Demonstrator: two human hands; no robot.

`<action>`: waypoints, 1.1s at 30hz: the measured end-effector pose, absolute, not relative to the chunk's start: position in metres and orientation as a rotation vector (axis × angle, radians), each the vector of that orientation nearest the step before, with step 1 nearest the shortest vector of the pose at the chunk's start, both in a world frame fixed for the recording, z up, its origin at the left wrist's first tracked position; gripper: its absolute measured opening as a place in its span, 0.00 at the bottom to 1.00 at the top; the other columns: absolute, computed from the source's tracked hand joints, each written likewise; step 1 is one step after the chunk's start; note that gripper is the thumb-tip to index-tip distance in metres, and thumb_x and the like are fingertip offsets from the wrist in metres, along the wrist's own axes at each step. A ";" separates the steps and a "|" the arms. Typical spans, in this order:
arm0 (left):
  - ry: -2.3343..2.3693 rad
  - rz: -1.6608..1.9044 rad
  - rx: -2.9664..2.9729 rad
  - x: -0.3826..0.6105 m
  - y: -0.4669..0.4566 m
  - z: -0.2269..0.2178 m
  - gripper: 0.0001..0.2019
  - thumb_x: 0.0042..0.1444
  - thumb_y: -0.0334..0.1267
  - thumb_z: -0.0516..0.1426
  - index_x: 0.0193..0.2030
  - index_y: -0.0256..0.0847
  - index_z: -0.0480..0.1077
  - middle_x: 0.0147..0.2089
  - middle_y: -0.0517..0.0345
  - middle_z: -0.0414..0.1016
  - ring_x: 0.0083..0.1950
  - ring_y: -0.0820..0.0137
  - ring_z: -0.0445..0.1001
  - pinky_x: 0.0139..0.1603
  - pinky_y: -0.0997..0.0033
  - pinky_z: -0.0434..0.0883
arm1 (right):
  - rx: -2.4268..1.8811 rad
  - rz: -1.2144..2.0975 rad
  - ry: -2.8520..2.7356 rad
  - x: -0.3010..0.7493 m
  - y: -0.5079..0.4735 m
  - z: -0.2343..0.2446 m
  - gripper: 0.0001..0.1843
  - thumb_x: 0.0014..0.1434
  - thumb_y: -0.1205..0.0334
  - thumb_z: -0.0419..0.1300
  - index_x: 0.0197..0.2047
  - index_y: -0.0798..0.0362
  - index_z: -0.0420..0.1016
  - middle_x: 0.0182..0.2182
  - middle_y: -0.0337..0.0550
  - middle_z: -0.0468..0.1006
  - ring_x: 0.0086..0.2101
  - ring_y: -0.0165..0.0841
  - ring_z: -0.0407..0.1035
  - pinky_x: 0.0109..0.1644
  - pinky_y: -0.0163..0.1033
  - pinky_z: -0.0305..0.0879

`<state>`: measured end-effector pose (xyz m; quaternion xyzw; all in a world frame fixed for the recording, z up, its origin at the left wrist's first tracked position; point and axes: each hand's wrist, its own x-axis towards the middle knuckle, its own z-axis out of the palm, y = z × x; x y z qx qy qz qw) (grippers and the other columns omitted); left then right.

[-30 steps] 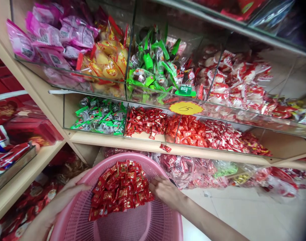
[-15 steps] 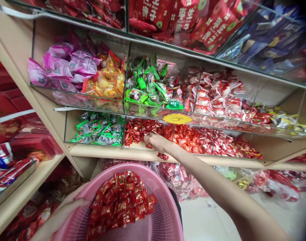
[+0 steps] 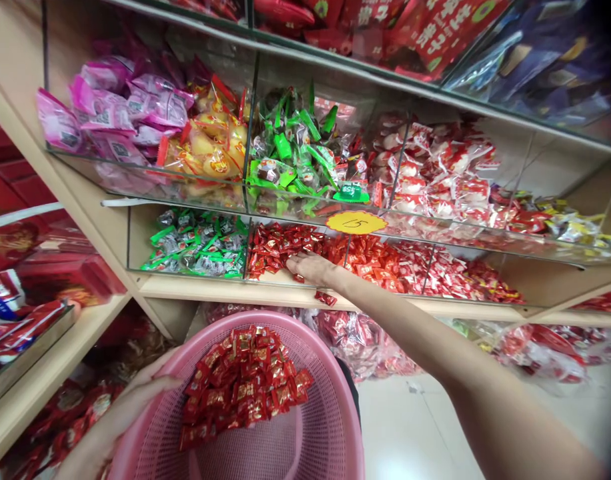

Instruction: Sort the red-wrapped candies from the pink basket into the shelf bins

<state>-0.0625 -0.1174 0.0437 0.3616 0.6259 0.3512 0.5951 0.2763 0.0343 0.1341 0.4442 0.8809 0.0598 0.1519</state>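
My left hand (image 3: 148,393) grips the left rim of a pink plastic basket (image 3: 338,380), thumb over the inside. Red-and-gold wrapped candies (image 3: 245,383) are heaped against the basket's far left side. My right hand (image 3: 310,267) reaches into a bottom-shelf bin, palm down with fingers stretched forward. Its fingertips touch the edge of a pile of red wrapped candies (image 3: 278,243). One candy lies just under the fingers. A loose red candy (image 3: 325,298) rests on the shelf's front ledge below my wrist.
Green-and-silver candies (image 3: 200,247) fill the bin to the left. Orange-red candies (image 3: 375,260) lie to the right. Above runs a glass-fronted shelf with a yellow price tag (image 3: 356,223). Bagged goods (image 3: 355,343) sit on the floor beneath.
My right hand has flattened, its fingers extending along the candies. The view has shifted slightly, so the shelves sit higher. My left hand still holds the basket rim.
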 end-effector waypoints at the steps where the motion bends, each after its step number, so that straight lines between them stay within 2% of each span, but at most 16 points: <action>1: 1.421 0.823 0.801 -0.060 -0.120 0.047 0.37 0.32 0.43 0.67 0.55 0.44 0.69 0.47 0.57 0.78 0.57 0.58 0.70 0.53 0.70 0.70 | 1.269 0.185 2.526 0.276 0.033 0.134 0.13 0.63 0.74 0.45 0.47 0.56 0.66 0.51 0.53 0.72 0.51 0.38 0.65 0.54 0.43 0.57; 6: 1.363 0.829 0.760 -0.056 -0.122 0.049 0.46 0.32 0.41 0.67 0.63 0.43 0.60 0.47 0.58 0.78 0.51 0.58 0.74 0.43 0.74 0.74 | 1.222 0.235 2.536 0.279 0.028 0.137 0.13 0.64 0.72 0.45 0.49 0.56 0.64 0.49 0.53 0.73 0.52 0.39 0.64 0.54 0.43 0.56; 12: 1.280 0.714 0.752 -0.074 -0.116 0.033 0.45 0.43 0.40 0.66 0.68 0.46 0.51 0.52 0.60 0.75 0.53 0.64 0.73 0.50 0.76 0.70 | 1.269 0.377 2.674 0.291 0.012 0.164 0.09 0.61 0.70 0.50 0.45 0.58 0.64 0.44 0.53 0.74 0.44 0.38 0.66 0.47 0.41 0.58; 14: 1.270 0.715 0.753 -0.077 -0.117 0.032 0.46 0.43 0.39 0.66 0.68 0.47 0.50 0.50 0.61 0.76 0.50 0.65 0.75 0.48 0.76 0.71 | 1.338 0.342 2.805 0.293 -0.006 0.179 0.06 0.60 0.67 0.53 0.41 0.56 0.64 0.40 0.50 0.73 0.40 0.36 0.65 0.45 0.40 0.57; 17: 1.251 0.713 0.762 -0.075 -0.118 0.035 0.46 0.41 0.40 0.67 0.67 0.48 0.52 0.48 0.61 0.77 0.47 0.64 0.77 0.45 0.75 0.73 | 1.393 0.161 3.018 0.289 -0.048 0.187 0.03 0.60 0.67 0.52 0.39 0.54 0.63 0.37 0.45 0.71 0.37 0.33 0.62 0.43 0.39 0.57; 21: 1.227 0.703 0.751 -0.068 -0.118 0.041 0.45 0.41 0.39 0.67 0.67 0.46 0.55 0.51 0.57 0.75 0.49 0.62 0.75 0.47 0.73 0.73 | 1.259 -0.190 3.020 0.278 -0.108 0.147 0.06 0.58 0.71 0.51 0.39 0.54 0.63 0.36 0.43 0.71 0.36 0.32 0.62 0.42 0.38 0.57; 23: 1.238 0.712 0.738 -0.065 -0.117 0.044 0.43 0.40 0.39 0.67 0.65 0.44 0.58 0.52 0.56 0.75 0.51 0.62 0.74 0.48 0.74 0.72 | 1.229 -0.246 2.900 0.273 -0.129 0.114 0.08 0.57 0.74 0.51 0.40 0.54 0.64 0.36 0.43 0.73 0.35 0.31 0.64 0.43 0.38 0.58; 28: 1.263 0.702 0.699 -0.063 -0.118 0.050 0.45 0.37 0.38 0.68 0.64 0.44 0.59 0.52 0.57 0.75 0.53 0.62 0.73 0.47 0.75 0.73 | 1.173 -0.131 2.748 0.269 -0.155 0.049 0.07 0.61 0.74 0.50 0.40 0.55 0.64 0.35 0.45 0.75 0.38 0.34 0.67 0.45 0.39 0.61; 33: 1.267 0.748 0.700 -0.057 -0.124 0.057 0.46 0.37 0.37 0.67 0.66 0.41 0.57 0.47 0.55 0.78 0.46 0.62 0.77 0.42 0.74 0.74 | 1.161 0.024 2.759 0.265 -0.160 0.031 0.06 0.62 0.73 0.51 0.40 0.55 0.64 0.34 0.43 0.76 0.38 0.36 0.69 0.43 0.39 0.62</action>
